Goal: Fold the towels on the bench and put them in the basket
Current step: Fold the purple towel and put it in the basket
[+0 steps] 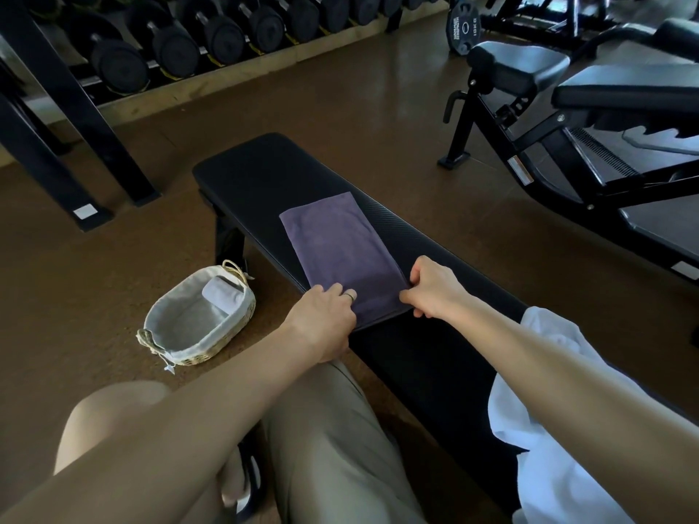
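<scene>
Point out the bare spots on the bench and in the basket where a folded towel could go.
Bare bench lies beyond the purple towel. The basket is bare nearer the person, past the rolled towel. Crowded: the near end, with both hands and the white towel.

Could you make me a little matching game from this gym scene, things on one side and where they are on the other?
Things:
1. purple towel
2. basket
3. white cloth
4. dumbbells

Places:
A. on the floor left of the bench
B. on the rack at the far wall
C. flat on the bench, near edge held by both hands
D. heaped on the bench's near end, under the right forearm

Pairs: 1-C, 2-A, 3-D, 4-B
</scene>
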`<state>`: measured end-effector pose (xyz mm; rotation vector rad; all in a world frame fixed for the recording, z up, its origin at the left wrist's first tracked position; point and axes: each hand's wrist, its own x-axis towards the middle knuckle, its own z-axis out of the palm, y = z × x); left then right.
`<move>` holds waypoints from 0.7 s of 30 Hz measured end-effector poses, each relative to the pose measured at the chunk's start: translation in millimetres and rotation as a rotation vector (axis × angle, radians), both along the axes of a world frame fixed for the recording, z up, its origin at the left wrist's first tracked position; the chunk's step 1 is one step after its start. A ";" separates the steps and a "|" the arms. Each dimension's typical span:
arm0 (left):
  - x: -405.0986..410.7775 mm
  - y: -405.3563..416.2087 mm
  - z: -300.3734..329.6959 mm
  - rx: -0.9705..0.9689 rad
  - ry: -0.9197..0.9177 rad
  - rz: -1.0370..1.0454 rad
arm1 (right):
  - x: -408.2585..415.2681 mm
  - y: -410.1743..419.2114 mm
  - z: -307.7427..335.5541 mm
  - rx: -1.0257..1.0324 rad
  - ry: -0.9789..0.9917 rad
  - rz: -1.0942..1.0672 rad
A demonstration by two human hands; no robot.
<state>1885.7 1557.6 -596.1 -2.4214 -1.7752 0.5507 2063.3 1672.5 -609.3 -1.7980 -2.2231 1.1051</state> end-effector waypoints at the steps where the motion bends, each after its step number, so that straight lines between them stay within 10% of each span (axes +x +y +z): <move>1: 1.4 0.5 -0.5 0.003 -0.001 0.010 | 1.5 0.7 0.3 0.005 -0.006 -0.001; 10: 11.4 0.2 -6.7 0.065 -0.007 0.017 | 5.1 -9.7 0.1 0.374 -0.142 0.291; 21: -36.5 1.8 14.8 -0.098 -0.616 0.317 | 14.1 12.1 -2.9 0.401 -0.089 0.675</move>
